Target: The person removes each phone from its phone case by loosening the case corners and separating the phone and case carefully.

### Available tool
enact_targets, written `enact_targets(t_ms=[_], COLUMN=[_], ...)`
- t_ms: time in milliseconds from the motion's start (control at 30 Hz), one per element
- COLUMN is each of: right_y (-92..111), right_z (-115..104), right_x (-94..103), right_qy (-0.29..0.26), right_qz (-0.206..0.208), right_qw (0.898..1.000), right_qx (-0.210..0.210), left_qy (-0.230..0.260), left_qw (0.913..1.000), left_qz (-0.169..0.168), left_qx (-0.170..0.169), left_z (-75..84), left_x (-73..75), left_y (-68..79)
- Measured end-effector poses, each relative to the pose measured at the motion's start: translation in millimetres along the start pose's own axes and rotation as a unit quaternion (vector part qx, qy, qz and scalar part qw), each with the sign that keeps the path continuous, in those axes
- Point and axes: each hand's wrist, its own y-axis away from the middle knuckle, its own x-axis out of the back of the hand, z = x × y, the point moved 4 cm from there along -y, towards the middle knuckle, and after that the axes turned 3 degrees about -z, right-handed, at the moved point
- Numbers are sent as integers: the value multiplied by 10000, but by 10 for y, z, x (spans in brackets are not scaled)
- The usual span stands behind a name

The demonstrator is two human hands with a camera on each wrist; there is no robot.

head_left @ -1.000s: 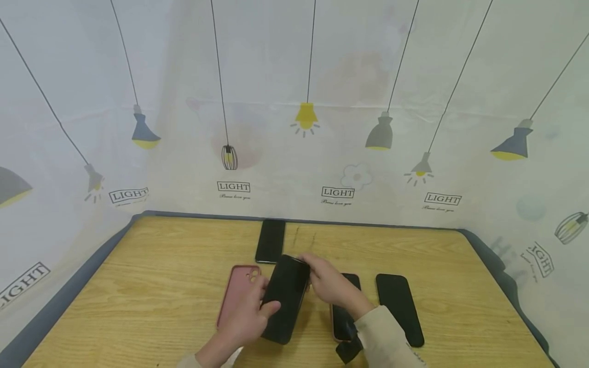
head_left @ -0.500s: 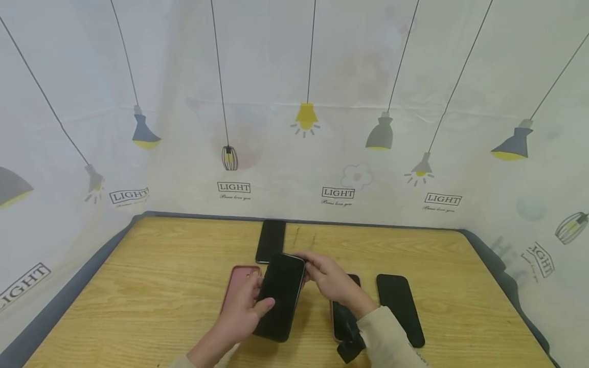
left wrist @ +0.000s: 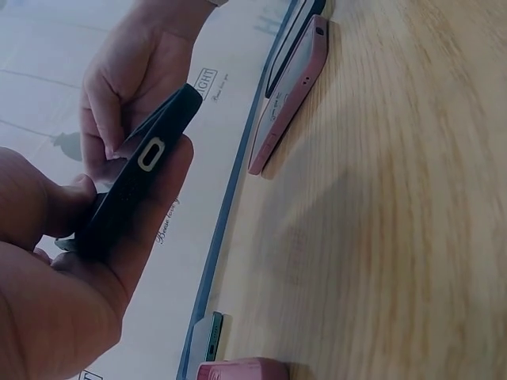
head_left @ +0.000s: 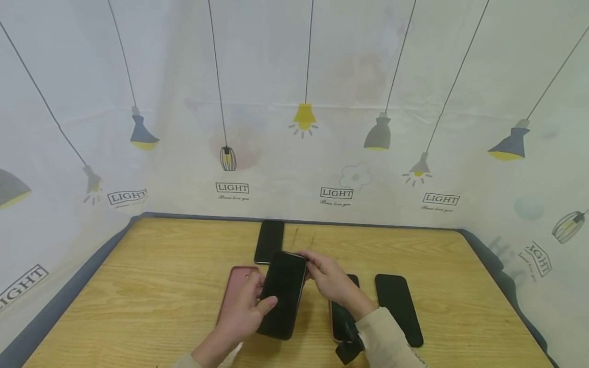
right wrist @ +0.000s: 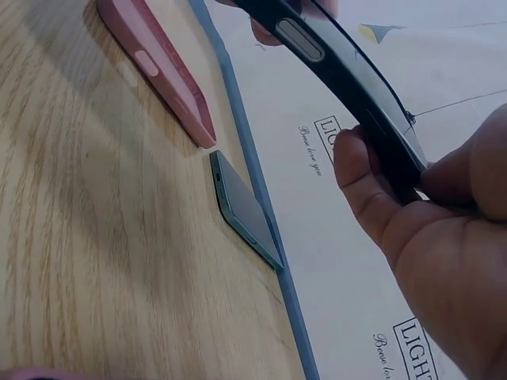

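Note:
A phone (head_left: 286,294) with a dark screen, in a black case, is held tilted above the table by both hands. My left hand (head_left: 240,313) grips its left side, thumb lying over the screen's edge. At the far right corner, my right hand (head_left: 332,278) pinches the rim between thumb and fingers. The left wrist view shows the port cutout (left wrist: 150,154) in the case's bottom edge. In the right wrist view the black case edge (right wrist: 348,87) looks bowed near the pinched corner. An empty pink phone case (head_left: 233,292) lies beneath the left hand, partly hidden.
A dark phone (head_left: 270,241) lies at the table's back edge. Right of the hands lie a pink-cased phone (head_left: 339,322), partly hidden by the right forearm, and a black phone (head_left: 399,309). A printed curtain (head_left: 285,168) surrounds the wooden table (head_left: 152,286).
Both hands have shifted slightly left and away with the phone, mostly in the first half second. The right hand's fingers have moved a little at the corner. The other phones stay put.

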Motion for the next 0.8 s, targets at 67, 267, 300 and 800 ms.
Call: enact_targets(t_ms=[67,267,300,800], right_y=[1,4,4,23], right_z=[1,31,43,132], right_x=[2,6,7,31], right_qy=[-76,-689,-831,-1856], right_qz=[2,-22,-37,-182], right_qw=[10000,9975,9964,9824], right_qx=[-23,-135,-163,-105], left_qy=[54,258,287,842], left_qw=[10000,9996,9995,9957], left_qz=[5,-19,-22,-303], left_qx=[36,130,149,254], left_z=[4,-2,-4,15], left_x=[-9,-21,-22,-22], left_y=[2,-6,-8,-27])
